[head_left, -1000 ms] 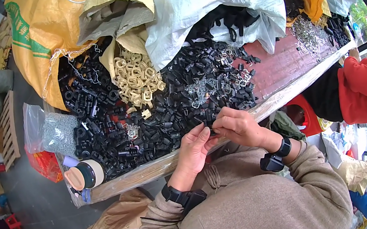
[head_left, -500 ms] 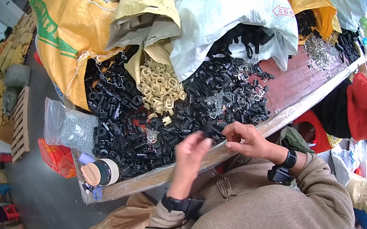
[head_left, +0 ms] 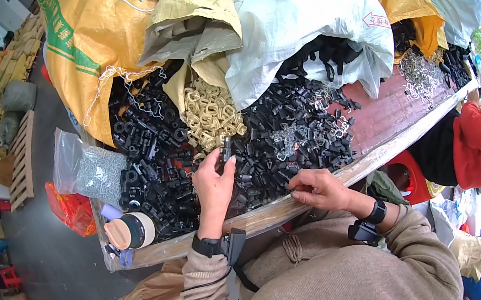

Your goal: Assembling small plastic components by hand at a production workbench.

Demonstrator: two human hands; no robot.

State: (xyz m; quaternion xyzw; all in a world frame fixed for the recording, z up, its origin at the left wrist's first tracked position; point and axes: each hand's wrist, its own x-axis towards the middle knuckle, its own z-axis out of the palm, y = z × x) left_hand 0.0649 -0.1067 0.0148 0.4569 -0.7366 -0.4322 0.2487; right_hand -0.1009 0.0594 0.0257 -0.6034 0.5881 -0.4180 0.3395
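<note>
Small, black and glossy with pale glints, the black piece (head_left: pixel 225 147) stands at your left hand's (head_left: pixel 214 189) thumb and forefinger tips, over the pile (head_left: pixel 256 169) and just near of the cream buckles (head_left: pixel 209 117); whether they pinch it you cannot tell. Your right hand (head_left: pixel 318 189) curls at the table's (head_left: pixel 264 214) near edge, its grasp unclear.

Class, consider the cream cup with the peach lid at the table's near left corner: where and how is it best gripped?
Probably around the cream body, clear of the peach lid, coming from the near side over the table edge. The body is round, so a curved grip should fit; black parts crowd its far right side, while the near side looks freer.
</note>
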